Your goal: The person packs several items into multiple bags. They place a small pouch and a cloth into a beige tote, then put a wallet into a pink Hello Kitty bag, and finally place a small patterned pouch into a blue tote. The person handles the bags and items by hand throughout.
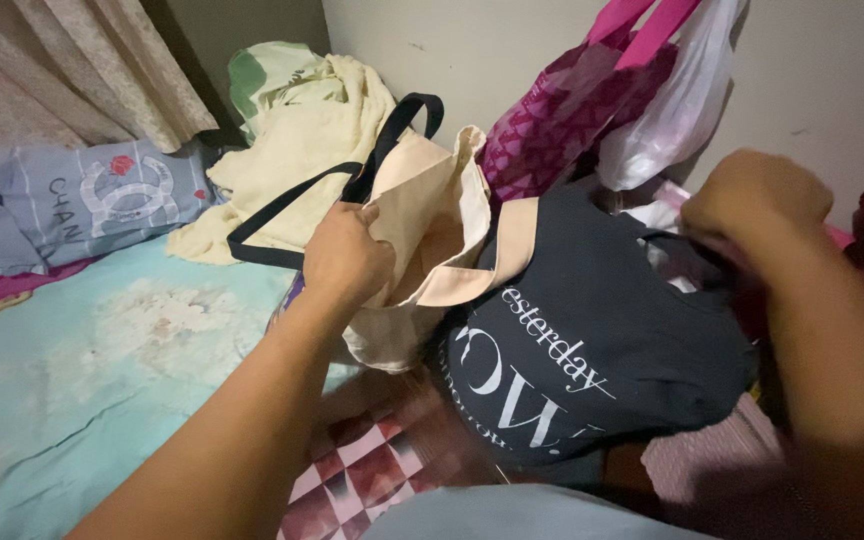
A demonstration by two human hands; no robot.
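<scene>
My left hand (pixel 347 255) grips the near rim of a cream cloth tote bag (pixel 432 215) with black straps, holding its mouth open. Right of it lies a dark navy tote bag (pixel 592 350) with white lettering and a cream band at its top. My right hand (pixel 752 205) reaches behind the navy bag's far side with fingers curled; what they hold is hidden. A red and white checkered cloth (pixel 362 465) lies under both bags near me.
A pink patterned bag (pixel 562 120) and a white plastic bag (pixel 672 110) hang on the wall behind. A pale yellow cloth (pixel 302 150) is heaped at the back. A grey-blue pillow (pixel 82 200) lies at left on a light blue sheet (pixel 82 380).
</scene>
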